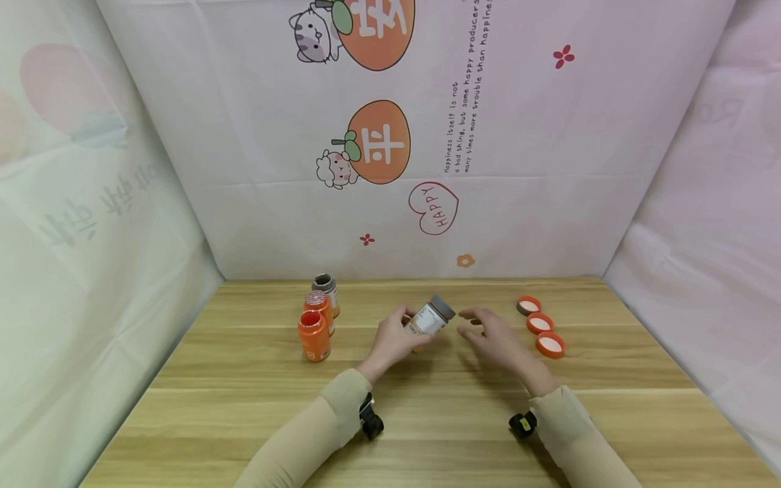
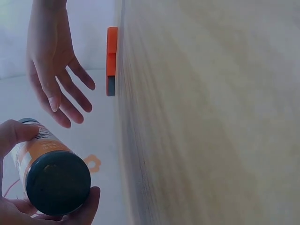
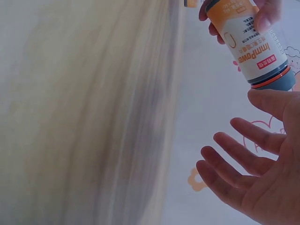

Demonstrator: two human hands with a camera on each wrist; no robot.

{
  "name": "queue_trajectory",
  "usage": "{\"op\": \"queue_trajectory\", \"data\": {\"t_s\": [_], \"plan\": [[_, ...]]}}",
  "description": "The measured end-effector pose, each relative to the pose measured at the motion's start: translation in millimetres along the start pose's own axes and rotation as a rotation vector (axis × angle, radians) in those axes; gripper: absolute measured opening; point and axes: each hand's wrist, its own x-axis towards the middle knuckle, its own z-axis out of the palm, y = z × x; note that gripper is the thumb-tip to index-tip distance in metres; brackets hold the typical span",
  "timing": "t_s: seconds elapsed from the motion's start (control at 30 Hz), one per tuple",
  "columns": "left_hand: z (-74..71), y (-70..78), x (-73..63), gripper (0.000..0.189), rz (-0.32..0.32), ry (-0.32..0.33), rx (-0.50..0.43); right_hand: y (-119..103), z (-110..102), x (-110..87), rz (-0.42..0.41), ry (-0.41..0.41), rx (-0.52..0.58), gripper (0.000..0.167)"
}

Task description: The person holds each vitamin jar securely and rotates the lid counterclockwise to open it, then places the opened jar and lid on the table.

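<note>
My left hand (image 1: pixel 393 342) grips a grey-capped pill bottle (image 1: pixel 429 317) around its body and holds it tilted above the table, cap toward the right. In the right wrist view the bottle (image 3: pixel 255 42) shows a white and orange label, and a thin orange ring sits under its grey cap (image 3: pixel 277 80). The dark round base (image 2: pixel 58 183) faces the left wrist camera. Just right of the cap, my right hand (image 1: pixel 497 342) is spread with fingers apart and holds nothing. In the right wrist view its thumb (image 3: pixel 269 101) comes very near the cap; contact is unclear.
At the left of the wooden table (image 1: pixel 427 420) stand uncapped bottles in a row: a grey one (image 1: pixel 332 298) at the back, an orange one (image 1: pixel 327 313), and another orange one (image 1: pixel 315 342) in front. Three caps (image 1: pixel 539 323) lie at the right, undersides up. A printed cloth rises behind.
</note>
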Motion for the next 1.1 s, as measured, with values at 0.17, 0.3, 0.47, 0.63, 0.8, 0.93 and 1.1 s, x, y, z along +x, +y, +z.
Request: {"op": "queue_trajectory", "data": {"t_s": [0.17, 0.3, 0.47, 0.63, 0.8, 0.93, 1.1], "plan": [[-1.1, -1.0, -2.3, 0.042, -0.010, -0.007, -0.009, -4, -2, -0.2, 0.006, 0.029, 0.016, 0.041], [-3.7, 1.1, -6.0, 0.043, -0.010, -0.011, -0.003, -7, -4, -0.6, 0.019, 0.052, 0.031, 0.041], [-5.3, 2.0, -9.8, 0.045, -0.003, -0.025, -0.014, -15, -7, -1.9, 0.040, 0.071, 0.070, 0.039], [-6.9, 1.7, -13.5, 0.048, -0.013, -0.042, -0.026, -22, -9, -3.6, 0.045, 0.083, 0.066, 0.042], [-8.9, 2.1, -18.3, 0.049, -0.022, -0.059, -0.020, -29, -11, -5.2, 0.031, 0.100, 0.047, 0.046], [-9.6, 3.2, -22.9, 0.050, -0.022, -0.070, -0.010, -34, -11, -6.2, 0.026, 0.097, 0.039, 0.050], [-9.1, 4.8, -27.0, 0.052, -0.007, -0.069, 0.007, -38, -10, -6.7, 0.042, 0.074, 0.067, 0.046]]}}
